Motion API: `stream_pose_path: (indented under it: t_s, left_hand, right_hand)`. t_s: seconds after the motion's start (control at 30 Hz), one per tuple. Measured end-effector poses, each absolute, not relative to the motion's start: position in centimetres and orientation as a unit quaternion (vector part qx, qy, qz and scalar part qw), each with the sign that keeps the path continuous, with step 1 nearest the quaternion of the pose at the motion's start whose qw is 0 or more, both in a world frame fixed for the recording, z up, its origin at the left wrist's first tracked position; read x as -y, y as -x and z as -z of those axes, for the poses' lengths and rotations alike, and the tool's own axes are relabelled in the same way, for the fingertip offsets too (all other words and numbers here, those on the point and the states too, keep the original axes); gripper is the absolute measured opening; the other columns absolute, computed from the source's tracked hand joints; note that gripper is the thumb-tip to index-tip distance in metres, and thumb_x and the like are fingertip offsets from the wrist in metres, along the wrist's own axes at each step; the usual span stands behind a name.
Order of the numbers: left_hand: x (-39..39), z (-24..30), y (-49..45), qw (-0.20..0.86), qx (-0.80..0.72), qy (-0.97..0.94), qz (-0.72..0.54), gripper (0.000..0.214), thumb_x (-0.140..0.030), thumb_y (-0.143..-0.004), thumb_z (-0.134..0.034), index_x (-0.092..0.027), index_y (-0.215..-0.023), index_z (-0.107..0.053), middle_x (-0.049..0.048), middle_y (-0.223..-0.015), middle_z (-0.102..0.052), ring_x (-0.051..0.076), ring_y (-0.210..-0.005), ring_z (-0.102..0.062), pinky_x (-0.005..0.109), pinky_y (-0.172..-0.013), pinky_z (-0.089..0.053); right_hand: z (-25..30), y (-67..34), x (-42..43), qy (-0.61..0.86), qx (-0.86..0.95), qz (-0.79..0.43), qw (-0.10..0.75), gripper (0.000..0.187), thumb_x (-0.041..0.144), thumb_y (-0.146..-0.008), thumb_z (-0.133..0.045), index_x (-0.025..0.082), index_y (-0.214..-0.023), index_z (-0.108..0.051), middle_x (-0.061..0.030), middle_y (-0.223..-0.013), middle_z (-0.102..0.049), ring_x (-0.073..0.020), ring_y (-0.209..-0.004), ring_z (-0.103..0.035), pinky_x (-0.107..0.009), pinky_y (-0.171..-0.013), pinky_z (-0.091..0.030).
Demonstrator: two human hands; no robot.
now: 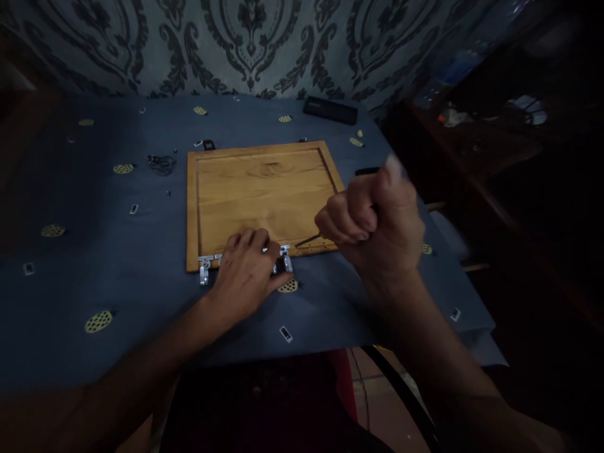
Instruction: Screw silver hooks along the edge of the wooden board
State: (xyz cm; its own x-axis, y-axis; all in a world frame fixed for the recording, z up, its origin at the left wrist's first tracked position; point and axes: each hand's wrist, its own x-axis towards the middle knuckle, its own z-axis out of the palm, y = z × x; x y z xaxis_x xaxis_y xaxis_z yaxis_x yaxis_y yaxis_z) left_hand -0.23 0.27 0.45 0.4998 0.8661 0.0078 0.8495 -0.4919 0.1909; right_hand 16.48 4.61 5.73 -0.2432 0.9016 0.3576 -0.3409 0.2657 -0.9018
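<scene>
A framed wooden panel (255, 195) lies flat on the table. Along its near edge runs silver metal hardware with a curved bracket at each end, a left bracket (204, 272) and a right bracket (287, 258). My left hand (248, 270) is curled over the middle of this hardware, fingers on the panel side and thumb on the near side, hiding its centre. My right hand (372, 220) is closed in a fist around a screwdriver, thumb pointing up. The dark screwdriver shaft (307, 240) slants down to the left, its tip close to the right bracket. Its handle is hidden in the fist.
A blue cloth with pineapple prints (99, 321) covers the table. A black oblong case (330, 111) lies at the back right, a small dark tangled heap (161, 165) left of the panel. Dark clips (208, 145) stick out behind it. A plastic bottle (453, 69) stands beyond the right edge.
</scene>
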Motion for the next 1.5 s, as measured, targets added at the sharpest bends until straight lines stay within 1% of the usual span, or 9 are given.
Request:
stream_pose_path:
  t_s: [0.1,0.23,0.4,0.6,0.77,1.0,1.2,1.33,1.5]
  left_hand:
    - [-0.2,-0.4,0.2,0.075,-0.498,-0.862,-0.052,0.041,-0.048,-0.09,-0.07,-0.014,-0.113,-0.068,0.0116,-0.112,-0.064,0.032,-0.109,-0.056,0.046,-0.094,-0.046]
    - [-0.2,-0.4,0.3,0.079,-0.499,-0.862,-0.049,0.043,-0.048,-0.09,-0.069,-0.014,-0.116,-0.067,0.011,-0.114,-0.064,0.032,-0.109,-0.057,0.047,-0.094,-0.047]
    - [-0.3,-0.4,0.4,0.083,-0.492,-0.865,-0.059,0.045,-0.051,-0.089,-0.07,-0.015,-0.116,-0.067,0.0098,-0.114,-0.064,0.032,-0.11,-0.056,0.047,-0.095,-0.047]
    - [-0.4,-0.5,0.5,0.098,-0.494,-0.861,-0.065,0.045,-0.05,-0.088,-0.072,-0.014,-0.115,-0.067,0.0086,-0.113,-0.064,0.031,-0.109,-0.057,0.047,-0.095,-0.047]
    - [-0.4,-0.5,0.4,0.095,-0.502,-0.857,-0.065,0.047,-0.051,-0.087,-0.073,-0.015,-0.117,-0.065,0.0086,-0.111,-0.064,0.031,-0.109,-0.057,0.046,-0.093,-0.048]
    - [-0.4,-0.3,0.3,0.09,-0.498,-0.86,-0.062,0.044,-0.05,-0.088,-0.071,-0.017,-0.116,-0.067,0.009,-0.111,-0.063,0.032,-0.108,-0.056,0.047,-0.092,-0.048]
    - [-0.5,-0.4,0.3,0.093,-0.5,-0.859,-0.054,0.042,-0.05,-0.088,-0.071,-0.017,-0.114,-0.068,0.0093,-0.112,-0.063,0.033,-0.109,-0.056,0.047,-0.093,-0.049]
    - [-0.5,-0.5,0.2,0.091,-0.498,-0.861,-0.046,0.043,-0.051,-0.088,-0.07,-0.017,-0.114,-0.068,0.0094,-0.112,-0.063,0.033,-0.109,-0.057,0.047,-0.093,-0.049]
    - [-0.4,-0.5,0.3,0.092,-0.5,-0.86,-0.047,0.043,-0.053,-0.088,-0.069,-0.018,-0.113,-0.068,0.0095,-0.111,-0.063,0.033,-0.108,-0.057,0.047,-0.092,-0.049]
  right_hand:
    - [-4.5,-16.7,-4.7,0.265,0.534,-0.552,0.583,0.069,0.064,-0.091,-0.061,0.023,-0.044,-0.034,0.0094,-0.038,-0.016,-0.0066,-0.032,-0.017,-0.023,-0.032,-0.018]
    - [-3.8,-17.0,-4.9,0.238,0.534,-0.558,0.589,0.07,0.064,-0.09,-0.063,0.022,-0.043,-0.033,0.0094,-0.038,-0.018,-0.0054,-0.031,-0.014,-0.023,-0.032,-0.015]
    - [-3.3,-17.4,-5.0,0.244,0.515,-0.555,0.606,0.07,0.066,-0.089,-0.063,0.023,-0.043,-0.033,0.0098,-0.038,-0.015,-0.0065,-0.032,-0.014,-0.024,-0.031,-0.015]
    - [-3.3,-17.7,-4.8,0.206,0.51,-0.578,0.603,0.067,0.059,-0.092,-0.063,0.022,-0.044,-0.034,0.0092,-0.038,-0.02,-0.0059,-0.032,-0.015,-0.024,-0.032,-0.014]
    - [-3.6,-17.4,-4.4,0.202,0.499,-0.59,0.601,0.065,0.054,-0.094,-0.064,0.021,-0.046,-0.035,0.0086,-0.038,-0.024,-0.0056,-0.032,-0.016,-0.023,-0.033,-0.018]
    - [-3.7,-16.3,-4.0,0.194,0.526,-0.575,0.596,0.068,0.06,-0.094,-0.059,0.023,-0.045,-0.032,0.0083,-0.037,-0.02,-0.0072,-0.032,-0.02,-0.024,-0.033,-0.02]
    - [-3.6,-15.6,-3.8,0.188,0.533,-0.559,0.607,0.064,0.052,-0.099,-0.057,0.022,-0.048,-0.031,0.0089,-0.042,-0.016,-0.0068,-0.034,-0.018,-0.024,-0.035,-0.021]
    - [-3.4,-15.3,-3.7,0.213,0.538,-0.542,0.609,0.063,0.053,-0.1,-0.055,0.022,-0.05,-0.03,0.0084,-0.043,-0.016,-0.0069,-0.035,-0.019,-0.025,-0.035,-0.021]
    - [-3.6,-14.8,-3.6,0.205,0.534,-0.539,0.618,0.066,0.054,-0.098,-0.058,0.022,-0.048,-0.029,0.0085,-0.042,-0.017,-0.0058,-0.035,-0.017,-0.025,-0.035,-0.019]
